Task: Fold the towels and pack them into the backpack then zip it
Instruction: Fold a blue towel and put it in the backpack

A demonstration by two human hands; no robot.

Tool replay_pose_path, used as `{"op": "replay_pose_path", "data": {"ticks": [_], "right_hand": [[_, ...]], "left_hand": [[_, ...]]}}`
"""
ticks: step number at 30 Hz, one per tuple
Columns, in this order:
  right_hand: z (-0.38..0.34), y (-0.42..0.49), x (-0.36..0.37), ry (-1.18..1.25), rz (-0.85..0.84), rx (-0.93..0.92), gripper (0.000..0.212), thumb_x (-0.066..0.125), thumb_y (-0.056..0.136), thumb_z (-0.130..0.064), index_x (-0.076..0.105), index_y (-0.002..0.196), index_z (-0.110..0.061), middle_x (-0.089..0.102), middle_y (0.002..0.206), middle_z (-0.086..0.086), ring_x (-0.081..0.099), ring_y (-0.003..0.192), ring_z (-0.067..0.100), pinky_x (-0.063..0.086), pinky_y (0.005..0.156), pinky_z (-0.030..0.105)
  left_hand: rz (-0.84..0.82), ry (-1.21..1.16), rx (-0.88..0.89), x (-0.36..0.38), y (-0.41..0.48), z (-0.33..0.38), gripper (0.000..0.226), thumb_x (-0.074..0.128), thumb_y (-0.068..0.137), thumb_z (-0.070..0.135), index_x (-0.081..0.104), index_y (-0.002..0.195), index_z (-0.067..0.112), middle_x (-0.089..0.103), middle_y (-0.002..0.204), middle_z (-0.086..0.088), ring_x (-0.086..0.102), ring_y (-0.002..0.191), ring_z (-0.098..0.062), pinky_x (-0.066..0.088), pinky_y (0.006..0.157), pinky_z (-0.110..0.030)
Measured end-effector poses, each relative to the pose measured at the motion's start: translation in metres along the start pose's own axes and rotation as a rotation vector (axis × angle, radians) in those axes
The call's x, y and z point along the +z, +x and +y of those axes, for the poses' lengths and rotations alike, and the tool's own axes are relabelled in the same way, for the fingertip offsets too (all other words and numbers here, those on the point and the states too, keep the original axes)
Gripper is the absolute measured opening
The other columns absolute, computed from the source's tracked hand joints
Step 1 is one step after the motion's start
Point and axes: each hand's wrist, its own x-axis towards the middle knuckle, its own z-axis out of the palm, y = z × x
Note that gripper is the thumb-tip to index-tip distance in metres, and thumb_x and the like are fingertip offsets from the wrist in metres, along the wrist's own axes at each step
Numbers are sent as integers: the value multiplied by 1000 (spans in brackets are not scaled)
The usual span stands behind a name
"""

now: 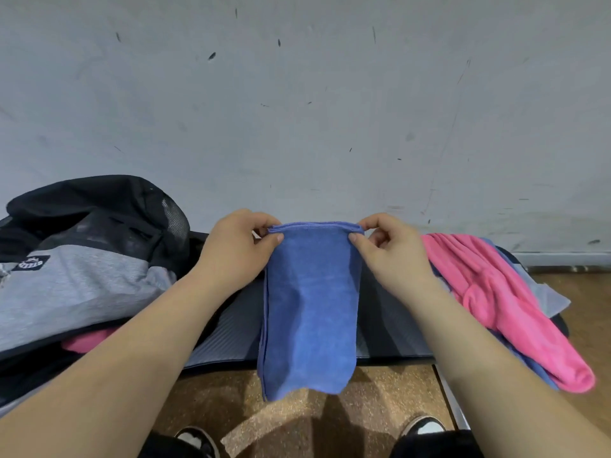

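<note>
At the far left we see the backpack [82, 276], grey and black, slumped on the dark mat [231, 325] with its mouth gaping toward us. A pink cloth [86, 340] peeks out under its grey flap. Just beside the bag, the left hand [236, 246] pinches the top left corner of the blue towel [309, 309], thumb and curled fingers clamped on the layered edge. The towel hangs as a narrow folded strip, its upper edge level between the hands and its lower edge loose above the cork floor [297, 418]. The right hand [390, 251] pinches the top right corner the same way. Strips of mat show on either side of the hanging towel, between backpack and pile. Further right, a pink towel [496, 302] lies crumpled over a grey cloth [545, 300], its tip past the mat's near edge.
</note>
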Motion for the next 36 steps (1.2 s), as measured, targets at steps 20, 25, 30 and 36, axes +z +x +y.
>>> {"op": "replay_pose_path", "data": {"ticks": [20,25,30,36], "right_hand": [[27,8,-2,3,-274,30,13,69,85,-2,64,83,-14,72,81,4,61,68,7,47,66,17],[41,-16,-25,-233,-564,29,20,82,78,-7,71,82,-23,65,93,-2,62,75,8,50,75,25],[48,-25,-22,-473,-662,22,16,84,82,-19,75,88,-31,61,100,-4,62,77,9,50,79,24],[43,-13,-20,-449,-700,144,18,81,84,-37,77,76,-23,70,74,-7,59,65,5,55,76,33]], "left_hand": [[-87,-60,-92,17,8,-13,12,71,89,15,74,93,27,75,86,10,69,78,0,49,68,-13],[-364,199,170,8,-28,-24,15,81,79,18,75,83,31,65,90,11,65,82,-4,51,76,-22],[-557,365,227,21,-45,-32,18,76,85,21,80,102,28,56,87,19,54,78,6,46,79,-20],[-587,335,105,15,-26,-28,20,67,89,21,81,101,29,72,91,21,62,82,10,51,85,-16]]}}
